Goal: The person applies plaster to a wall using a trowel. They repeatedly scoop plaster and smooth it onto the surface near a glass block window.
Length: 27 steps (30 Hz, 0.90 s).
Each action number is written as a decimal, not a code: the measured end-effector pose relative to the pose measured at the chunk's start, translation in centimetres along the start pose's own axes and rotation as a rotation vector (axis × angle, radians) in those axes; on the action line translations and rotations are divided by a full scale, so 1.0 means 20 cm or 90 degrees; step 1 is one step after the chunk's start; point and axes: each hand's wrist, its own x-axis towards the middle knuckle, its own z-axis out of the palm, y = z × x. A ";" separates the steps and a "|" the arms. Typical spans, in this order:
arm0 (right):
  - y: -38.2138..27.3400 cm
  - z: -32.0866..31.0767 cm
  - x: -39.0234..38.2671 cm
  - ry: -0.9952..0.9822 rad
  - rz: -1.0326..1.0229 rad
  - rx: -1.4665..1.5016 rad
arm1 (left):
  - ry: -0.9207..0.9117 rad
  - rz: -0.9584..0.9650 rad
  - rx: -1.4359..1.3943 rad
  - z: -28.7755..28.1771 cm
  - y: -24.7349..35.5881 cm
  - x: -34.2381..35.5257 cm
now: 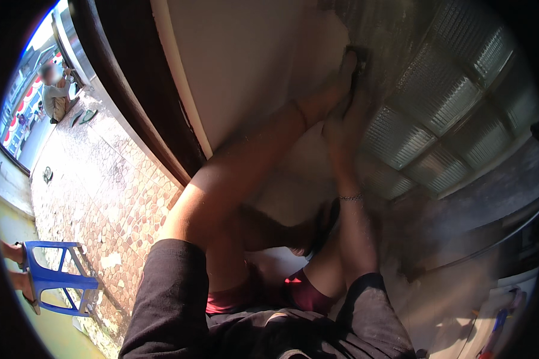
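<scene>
My left hand (335,84) reaches up to the wall beside the glass blocks, its fingers pressed together along a dark, narrow tool (358,69) that I cannot make out clearly. Just below it my right hand (341,128), with a bracelet on the wrist, is closed at the lower part of the same tool. The pale wall surface (227,72) around them lies in shadow, and a haze blurs the glass-block panel (437,107) to the right. My bare legs are bent beneath my arms.
A dark wooden frame (135,72) borders the wall at left. On the tiled floor (102,179) beyond, another person (60,99) sits near sandals (84,116). A blue plastic stool (54,269) with someone's feet is at lower left. A curved cable or hose (484,248) runs at right.
</scene>
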 end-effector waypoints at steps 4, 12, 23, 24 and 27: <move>-0.01 0.00 0.03 0.054 -0.138 -0.010 | 0.003 0.044 0.022 -0.02 0.00 0.06; -0.04 -0.02 0.01 -0.004 -0.041 -0.005 | 0.027 0.084 0.049 -0.02 0.00 0.04; -0.02 -0.02 0.07 0.025 -0.081 -0.058 | 0.012 0.107 -0.035 0.03 0.13 -0.05; -0.01 -0.01 0.08 0.058 -0.119 -0.035 | 0.030 0.184 -0.030 0.04 0.11 -0.05; 0.01 0.00 0.11 0.058 -0.115 -0.085 | 0.000 0.184 0.045 -0.04 0.07 0.09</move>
